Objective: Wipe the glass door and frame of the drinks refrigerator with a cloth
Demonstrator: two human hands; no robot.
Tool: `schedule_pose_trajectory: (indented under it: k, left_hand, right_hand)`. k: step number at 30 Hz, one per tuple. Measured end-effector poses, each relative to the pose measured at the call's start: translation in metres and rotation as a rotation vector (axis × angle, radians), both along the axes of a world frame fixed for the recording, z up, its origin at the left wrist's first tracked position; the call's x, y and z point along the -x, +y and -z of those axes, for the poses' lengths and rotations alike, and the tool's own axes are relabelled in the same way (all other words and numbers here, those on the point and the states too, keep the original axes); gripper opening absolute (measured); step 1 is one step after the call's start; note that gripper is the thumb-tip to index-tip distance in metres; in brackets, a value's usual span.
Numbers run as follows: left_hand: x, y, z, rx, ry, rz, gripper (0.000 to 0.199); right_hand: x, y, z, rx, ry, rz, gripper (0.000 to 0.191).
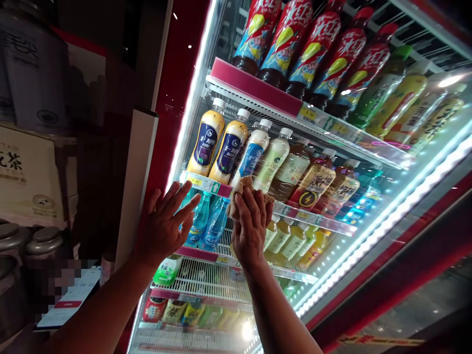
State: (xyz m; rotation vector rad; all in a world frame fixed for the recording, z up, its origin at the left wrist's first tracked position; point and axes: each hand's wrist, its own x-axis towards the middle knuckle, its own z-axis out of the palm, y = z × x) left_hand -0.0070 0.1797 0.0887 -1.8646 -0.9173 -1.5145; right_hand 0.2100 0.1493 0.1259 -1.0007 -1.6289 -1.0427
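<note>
Fingers bent over a brown cloth [244, 185], my right hand [250, 236] presses it to the glass of a lit drinks fridge. Parts of the cloth stick out above and on both sides of the fingers. My left hand [167, 223] is lifted at the fridge's left edge, its fingers spread and holding nothing. Its palm seems to be at the red frame [188, 54] and the glass beside it; contact cannot be made out. Behind the glass, yellow-orange bottles [206, 140] stand above the left hand, and a blue-labelled bottle [253, 152] is just above the cloth.
Red-labelled iced tea bottles [315, 49] fill much of the upper shelf. Blue bottles [215, 228] and several other drinks stand lower down. A bright light strip [361, 238] runs along the right side. Left of the fridge are a tea box [27, 172] and metal canisters [44, 241].
</note>
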Motion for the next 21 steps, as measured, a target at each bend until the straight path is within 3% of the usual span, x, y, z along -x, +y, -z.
schedule_pose_trajectory:
  k: [7, 13, 21]
  left_hand:
    - [0.002, 0.002, 0.001, -0.046, 0.027, 0.012, 0.062]
    - [0.003, 0.002, 0.002, -0.051, 0.027, 0.044, 0.064]
    - [0.003, 0.002, 0.004, -0.048, 0.009, 0.064, 0.063]
  right_hand:
    - [0.004, 0.004, -0.007, -0.035, 0.019, 0.012, 0.07]
    - [0.016, 0.001, 0.005, 0.021, -0.041, 0.015, 0.073]
    - [0.025, 0.007, -0.008, -0.031, 0.034, 0.015, 0.079]
